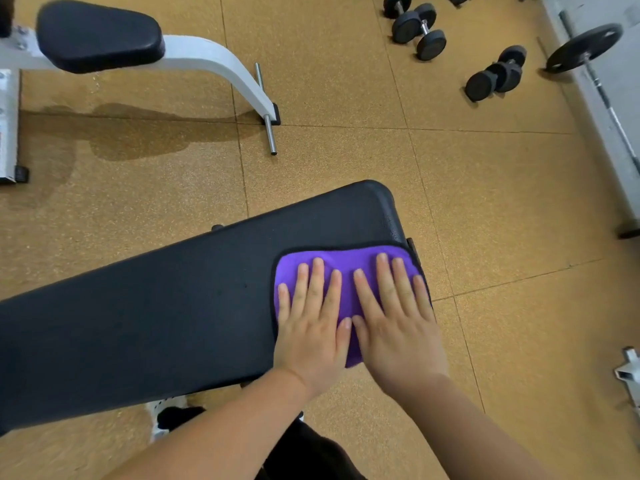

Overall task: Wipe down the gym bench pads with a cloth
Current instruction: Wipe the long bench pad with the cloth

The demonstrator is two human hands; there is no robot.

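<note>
A long black bench pad [156, 313] runs from the lower left to the centre. A purple cloth [346, 263] with a dark hem lies flat on the pad's right end, near its near edge. My left hand [311, 327] and my right hand [394, 323] rest side by side on the cloth, palms down, fingers straight and spread, pressing it against the pad. Neither hand curls around the cloth. The cloth's near part is hidden under my hands.
A second black pad [100, 36] on a white frame [221, 64] stands at the upper left. Several dumbbells [419, 29] lie on the orange floor at the upper right, beside a barbell [585, 46] along a grey platform. Another metal part [628, 372] sits at the right edge.
</note>
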